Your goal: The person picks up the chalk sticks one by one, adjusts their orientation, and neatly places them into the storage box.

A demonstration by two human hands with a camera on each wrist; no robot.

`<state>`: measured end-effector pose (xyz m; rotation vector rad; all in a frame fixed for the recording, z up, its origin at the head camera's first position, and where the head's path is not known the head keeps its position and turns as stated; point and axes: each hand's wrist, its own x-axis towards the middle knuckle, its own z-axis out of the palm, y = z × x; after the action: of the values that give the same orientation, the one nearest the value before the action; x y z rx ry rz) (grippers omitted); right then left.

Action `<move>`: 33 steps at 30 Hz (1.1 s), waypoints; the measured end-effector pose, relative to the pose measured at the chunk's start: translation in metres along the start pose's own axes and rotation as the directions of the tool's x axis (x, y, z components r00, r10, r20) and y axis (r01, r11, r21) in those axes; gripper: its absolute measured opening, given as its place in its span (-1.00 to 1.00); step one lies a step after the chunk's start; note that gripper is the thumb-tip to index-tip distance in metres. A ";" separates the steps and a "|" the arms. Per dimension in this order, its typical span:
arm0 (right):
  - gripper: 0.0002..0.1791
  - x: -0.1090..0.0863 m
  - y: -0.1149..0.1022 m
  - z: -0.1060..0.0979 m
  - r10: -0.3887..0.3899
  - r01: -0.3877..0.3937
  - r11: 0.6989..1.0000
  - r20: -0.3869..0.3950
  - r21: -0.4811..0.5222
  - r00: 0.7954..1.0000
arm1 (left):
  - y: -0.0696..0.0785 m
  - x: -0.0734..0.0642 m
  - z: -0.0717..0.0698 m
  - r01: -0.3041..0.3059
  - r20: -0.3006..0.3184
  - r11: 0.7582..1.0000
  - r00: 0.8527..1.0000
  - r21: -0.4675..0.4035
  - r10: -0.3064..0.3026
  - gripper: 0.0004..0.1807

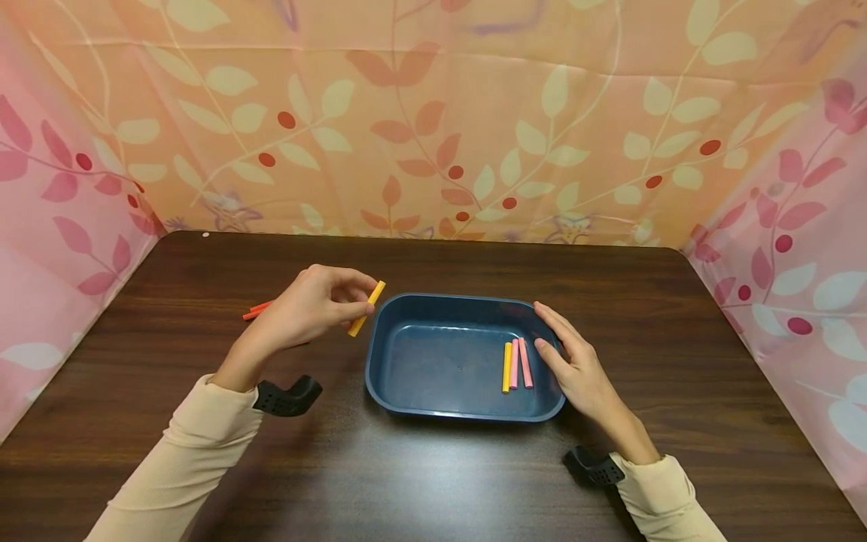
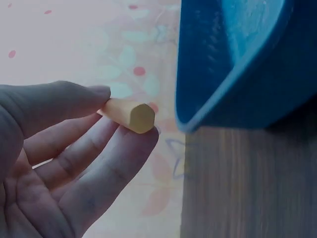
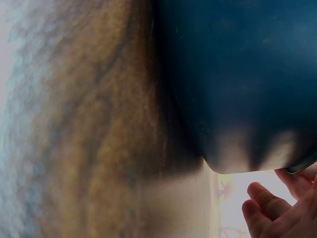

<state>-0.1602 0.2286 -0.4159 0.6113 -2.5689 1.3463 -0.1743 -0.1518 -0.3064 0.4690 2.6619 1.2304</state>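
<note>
- At left, red sticks [image 1: 252, 315] lie partly hidden on the table [image 1: 433, 482].
- The left hand [image 1: 310, 305] pinches a yellow stick [image 1: 360, 324] between thumb and fingers — held up just left of the blue tray [image 1: 440, 369].
- Inside, toward the tray's right end, lie a second yellow stick [image 1: 506, 367] and two pink sticks [image 1: 515, 365].
- The right hand [image 1: 580, 373] rests on the right rim — thumb and fingers apart.

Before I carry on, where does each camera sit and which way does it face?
Head: on the person's head, facing forward and down at the blue tray; left hand, right hand and both sleeves show.
Left wrist: on that wrist, facing the pinched yellow stick; part of the left hand shows.
Right wrist: on that wrist, facing the tray's outer wall; part of the right hand shows.
Shared: head and left wrist both show the yellow stick.
</note>
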 end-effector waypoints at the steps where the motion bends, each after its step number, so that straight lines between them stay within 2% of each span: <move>1: -0.45 0.000 0.000 0.000 0.000 0.000 1.000 0.000 0.001 1.000 | 0.001 0.001 0.002 0.007 0.004 1.000 1.000 -0.017 -0.007 -0.67; 12: -0.44 0.000 -0.001 0.000 0.008 -0.008 1.000 0.003 -0.005 1.000 | 0.011 0.015 0.021 0.064 0.077 0.994 0.995 -0.092 -0.057 -0.60; 19: -0.45 0.000 0.000 0.000 0.005 -0.005 1.000 0.003 0.000 1.000 | 0.020 0.023 0.033 0.067 0.069 0.996 0.996 -0.063 -0.063 -0.60; 33: -0.45 0.000 0.000 0.000 -0.006 0.006 1.000 -0.001 0.003 1.000 | 0.034 0.036 0.055 0.064 0.072 0.995 0.996 -0.075 -0.059 -0.60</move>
<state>-0.1603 0.2288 -0.4163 0.6184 -2.5629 1.3482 -0.1855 -0.0790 -0.3168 0.4078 2.5404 1.2701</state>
